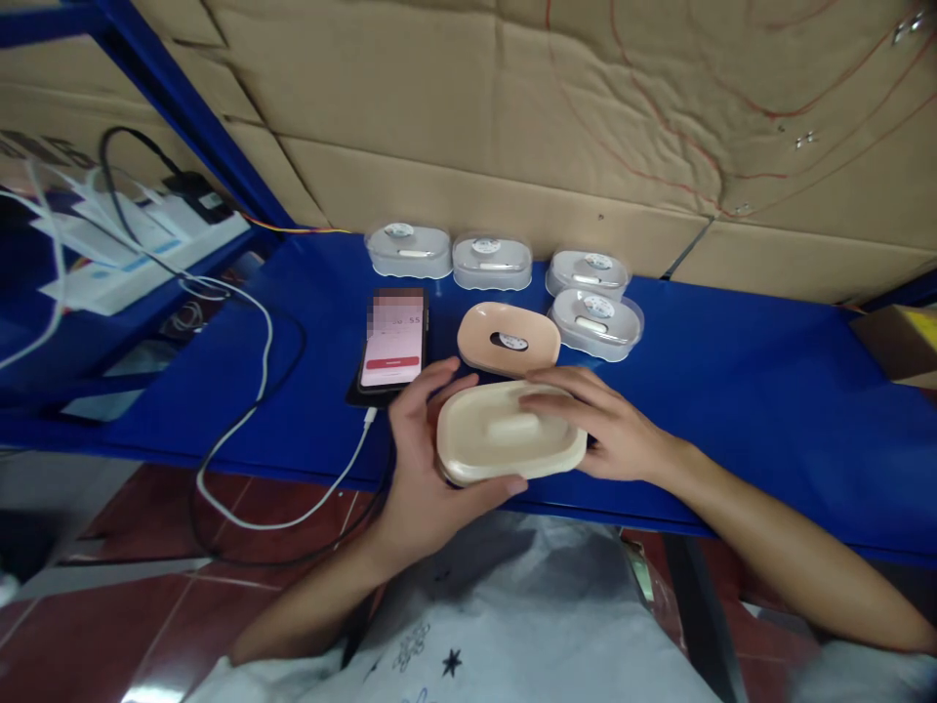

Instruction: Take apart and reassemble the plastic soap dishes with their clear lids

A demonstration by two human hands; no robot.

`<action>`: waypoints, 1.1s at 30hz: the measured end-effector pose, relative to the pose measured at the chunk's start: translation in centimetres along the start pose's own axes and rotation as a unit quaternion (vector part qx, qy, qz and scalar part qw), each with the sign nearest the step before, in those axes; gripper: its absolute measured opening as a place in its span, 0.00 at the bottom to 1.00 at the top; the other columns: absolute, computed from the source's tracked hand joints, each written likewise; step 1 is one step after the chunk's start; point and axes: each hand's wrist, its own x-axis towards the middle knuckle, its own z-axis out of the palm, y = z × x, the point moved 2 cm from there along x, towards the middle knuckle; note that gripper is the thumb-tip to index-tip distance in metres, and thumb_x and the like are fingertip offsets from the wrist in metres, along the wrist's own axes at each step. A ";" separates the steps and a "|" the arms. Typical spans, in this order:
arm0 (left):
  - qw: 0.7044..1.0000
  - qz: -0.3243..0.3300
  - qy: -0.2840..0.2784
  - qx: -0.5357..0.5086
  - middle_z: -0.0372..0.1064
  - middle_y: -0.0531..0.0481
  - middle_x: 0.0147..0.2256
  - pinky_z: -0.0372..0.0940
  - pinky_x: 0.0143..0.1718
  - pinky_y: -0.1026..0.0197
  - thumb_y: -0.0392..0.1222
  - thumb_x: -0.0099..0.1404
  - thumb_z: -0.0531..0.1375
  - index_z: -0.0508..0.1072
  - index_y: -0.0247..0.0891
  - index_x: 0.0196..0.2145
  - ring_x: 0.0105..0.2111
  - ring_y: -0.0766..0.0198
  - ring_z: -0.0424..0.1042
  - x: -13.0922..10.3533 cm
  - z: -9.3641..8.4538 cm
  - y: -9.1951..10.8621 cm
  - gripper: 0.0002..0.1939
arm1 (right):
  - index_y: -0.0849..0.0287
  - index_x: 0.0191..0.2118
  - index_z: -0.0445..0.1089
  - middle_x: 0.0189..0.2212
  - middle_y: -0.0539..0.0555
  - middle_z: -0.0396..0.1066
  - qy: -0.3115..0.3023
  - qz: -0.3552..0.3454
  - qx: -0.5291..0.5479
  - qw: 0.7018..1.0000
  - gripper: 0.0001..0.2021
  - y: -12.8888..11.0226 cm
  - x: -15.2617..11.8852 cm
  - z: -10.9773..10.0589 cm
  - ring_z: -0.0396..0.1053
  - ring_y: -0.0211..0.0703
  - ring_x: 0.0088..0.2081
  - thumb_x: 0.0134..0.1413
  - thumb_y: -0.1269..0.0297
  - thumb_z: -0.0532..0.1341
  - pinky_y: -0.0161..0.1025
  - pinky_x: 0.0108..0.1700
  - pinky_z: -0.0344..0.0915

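A cream oval soap dish (468, 449) with a raised block in its middle is held between my two hands over the table's front edge. My left hand (425, 469) wraps its left end, thumb along the near rim. At the far right side my right hand (615, 425) grips it, fingers reaching over the rim into the hollow. Just behind lies a peach oval dish (475, 337) with a dark slot and a round label. Several clear-lidded grey oval boxes (492, 266) with white labels stand farther back.
A phone (395, 356) with a lit screen lies left of the peach dish, a white cable (267, 391) plugged in. Power strips (161, 244) and cords crowd the left shelf. Cardboard (439, 127) covers the back; a cardboard box (897, 344) sits at right on the blue table (732, 410).
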 end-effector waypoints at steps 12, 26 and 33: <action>0.878 -0.277 -0.052 -0.387 0.74 0.44 0.61 0.67 0.66 0.39 0.69 0.65 0.63 0.62 0.49 0.69 0.64 0.44 0.71 -0.7 3.1 -0.6 0.41 | 0.51 0.79 0.42 0.73 0.64 0.56 -0.007 0.006 -0.057 0.998 0.42 1.3 0.3 0.4 0.56 0.60 0.73 0.68 0.58 0.64 0.61 0.70 0.62; 0.770 -0.391 -0.006 -0.504 0.79 0.43 0.55 0.71 0.61 0.41 0.53 0.64 0.71 0.66 0.43 0.67 0.60 0.43 0.75 0.0 3.5 -1.7 0.37 | 0.54 0.60 0.73 0.57 0.59 0.78 0.081 0.062 -0.135 0.986 0.15 3.2 1.0 -0.5 0.74 0.55 0.61 0.73 0.60 0.61 0.58 0.64 0.67; 0.759 -0.386 0.000 -0.524 0.81 0.45 0.53 0.67 0.63 0.43 0.45 0.63 0.74 0.64 0.45 0.69 0.58 0.45 0.76 -0.3 3.5 -1.8 0.40 | 0.56 0.62 0.71 0.57 0.61 0.77 0.061 0.090 -0.157 0.982 0.17 4.1 1.0 0.5 0.74 0.56 0.61 0.72 0.60 0.61 0.58 0.64 0.70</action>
